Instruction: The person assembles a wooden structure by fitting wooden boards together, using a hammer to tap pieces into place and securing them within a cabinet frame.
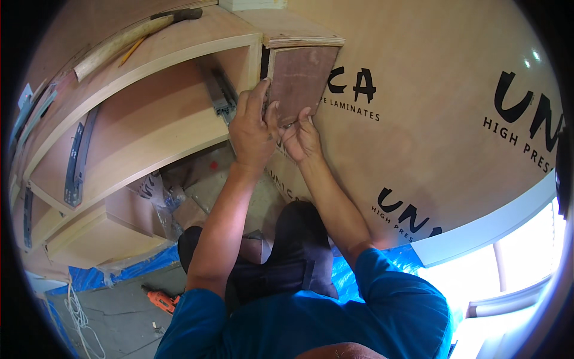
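A narrow reddish-brown plywood panel [303, 81] stands under the overhanging end of the cabinet top [302, 30], beside the printed laminate sheet. My left hand [254, 128] is closed on its left edge, fingers reaching up along the side and thumb near the lower corner. At the bottom edge my right hand [302, 137] pinches the panel, with the thumb on its face and the other fingers curled below. Some fingertips are hidden behind the panel's edge. A metal drawer slide [220, 96] is fixed inside the cabinet, just left of my left hand.
The open cabinet [143, 122] has another drawer slide [76, 167]. A hammer [128, 42] and a pencil [133, 51] lie on top. An orange power tool [161, 300] and a pale cord [81, 317] are on the floor. A printed laminate sheet [430, 137] rises at right.
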Available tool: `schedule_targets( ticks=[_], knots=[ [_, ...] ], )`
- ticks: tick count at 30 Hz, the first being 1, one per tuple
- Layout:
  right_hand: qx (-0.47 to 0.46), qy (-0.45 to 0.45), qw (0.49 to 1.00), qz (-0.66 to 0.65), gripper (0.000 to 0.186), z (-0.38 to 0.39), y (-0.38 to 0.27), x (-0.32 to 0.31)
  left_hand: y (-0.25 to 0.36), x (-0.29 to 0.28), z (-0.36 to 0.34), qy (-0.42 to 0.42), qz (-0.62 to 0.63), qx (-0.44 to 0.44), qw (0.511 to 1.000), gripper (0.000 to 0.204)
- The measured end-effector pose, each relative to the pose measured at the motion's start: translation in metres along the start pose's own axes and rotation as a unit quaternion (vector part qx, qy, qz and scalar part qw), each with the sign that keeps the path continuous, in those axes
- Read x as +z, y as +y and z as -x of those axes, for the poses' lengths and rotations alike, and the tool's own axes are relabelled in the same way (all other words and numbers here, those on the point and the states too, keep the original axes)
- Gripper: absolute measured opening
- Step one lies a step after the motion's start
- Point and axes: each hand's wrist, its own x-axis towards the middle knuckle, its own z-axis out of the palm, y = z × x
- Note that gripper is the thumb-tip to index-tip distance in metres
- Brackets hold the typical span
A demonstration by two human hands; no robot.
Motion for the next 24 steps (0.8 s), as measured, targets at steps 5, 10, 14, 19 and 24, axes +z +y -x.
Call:
schedule_targets(
  ticks=[5, 10, 14, 19, 24],
  knots=[
    [-0.002, -0.015, 1.000, -0.003, 0.067, 0.000, -0.002, -0.006, -0.001, 0.004, 0.001, 0.010, 0.031, 0.002, 0.999, 0.045],
    [0.011, -0.021, 1.000, -0.018, 0.067, -0.002, 0.005, 0.002, 0.002, -0.002, -0.001, 0.003, 0.014, -0.025, 1.000, 0.043],
    [-0.021, 0.010, 1.000, -0.014, 0.063, -0.003, 0.011, 0.007, -0.003, -0.002, -0.001, 0.005, 0.042, -0.028, 0.999, 0.044],
    [0.006, -0.015, 1.000, -0.012, 0.061, -0.004, 0.009, 0.002, -0.002, -0.005, 0.000, -0.001, 0.034, -0.026, 0.999, 0.043],
    [-0.008, -0.034, 0.999, -0.003, 0.062, -0.002, 0.006, -0.004, -0.004, -0.003, 0.001, 0.007, 0.030, -0.009, 0.999, 0.043]
  ],
)
